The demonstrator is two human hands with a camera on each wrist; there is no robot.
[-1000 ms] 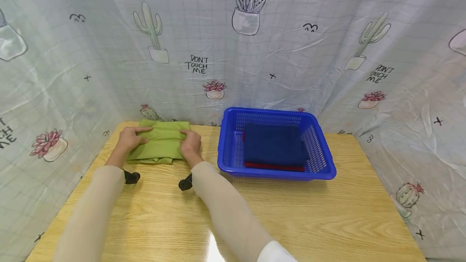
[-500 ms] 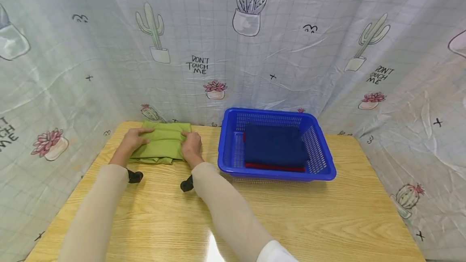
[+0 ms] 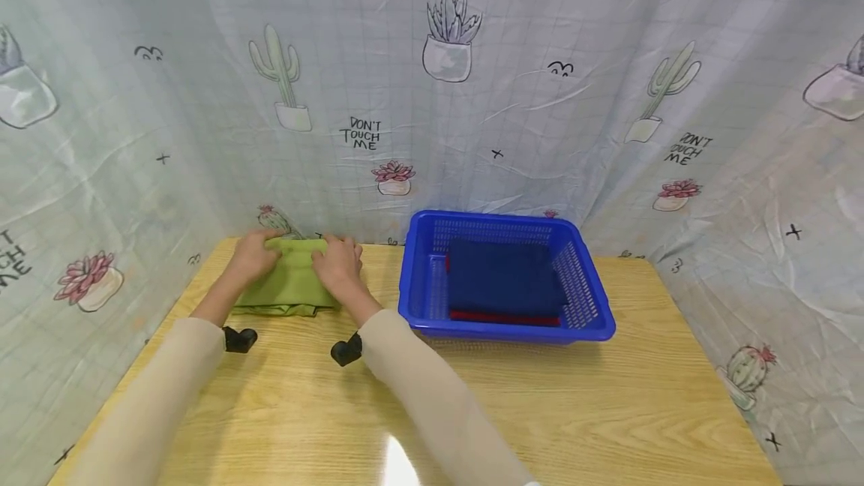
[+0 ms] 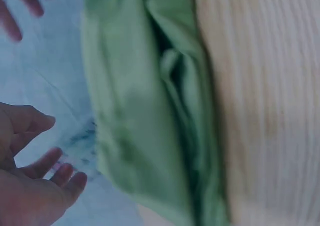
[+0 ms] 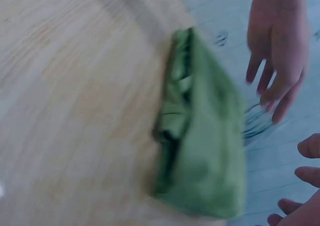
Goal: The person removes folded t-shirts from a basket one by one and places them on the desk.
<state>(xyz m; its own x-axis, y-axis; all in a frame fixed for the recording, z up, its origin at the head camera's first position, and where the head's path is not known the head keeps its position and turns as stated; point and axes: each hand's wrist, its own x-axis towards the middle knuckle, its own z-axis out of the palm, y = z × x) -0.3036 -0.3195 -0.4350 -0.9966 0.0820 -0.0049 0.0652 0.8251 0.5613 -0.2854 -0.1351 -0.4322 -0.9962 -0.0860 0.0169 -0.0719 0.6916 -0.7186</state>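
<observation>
A folded green cloth (image 3: 290, 283) lies at the back left of the wooden table, its layered edge towards me. Over its far left corner hovers my left hand (image 3: 251, 257), and my right hand (image 3: 337, 265) is over the far right part. In the left wrist view my left hand (image 4: 30, 186) is off the cloth (image 4: 135, 110), thumb and fingers apart with nothing between them. The right wrist view likewise has the right hand (image 5: 305, 208) beside the cloth (image 5: 210, 136), fingers loosely spread and apart from it.
To the right stands a blue plastic basket (image 3: 420, 283) holding a folded navy cloth (image 3: 502, 276) on top of a red one (image 3: 502, 319). A cactus-print curtain (image 3: 499, 111) hangs behind the table and along both sides.
Both hands have left the green cloth's sides, where they touched it, and moved up and towards its far edge. The head view has tilted slightly upward. The basket's contents look the same.
</observation>
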